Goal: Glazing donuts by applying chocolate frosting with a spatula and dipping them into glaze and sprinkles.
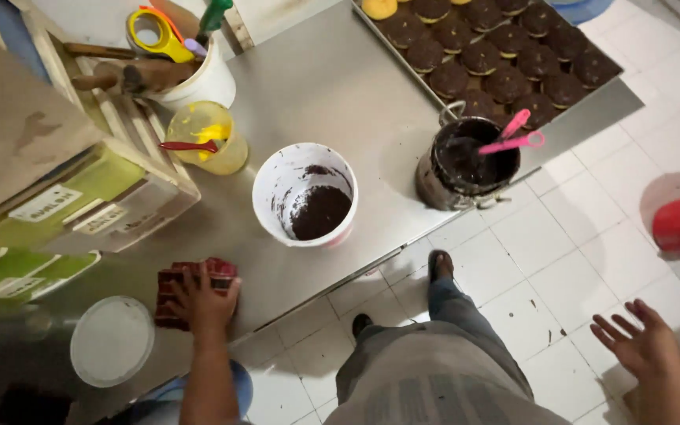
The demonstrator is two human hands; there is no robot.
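Left hand (205, 297) pressed flat, fingers spread, on the dark red ridged block (190, 291) at the steel table's (332, 86) near edge (right hand (645, 340) open, empty); firmer grip advisable.

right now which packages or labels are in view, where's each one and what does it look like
Green cartons: stacked at the left edge of the steel table, boxy, green with white rectangular labels.
Cardboard flap: above the cartons, flat, plain brown.
Red packet: near the table's front edge, blocky, dark red, under the left hand.
No screens or signs show.
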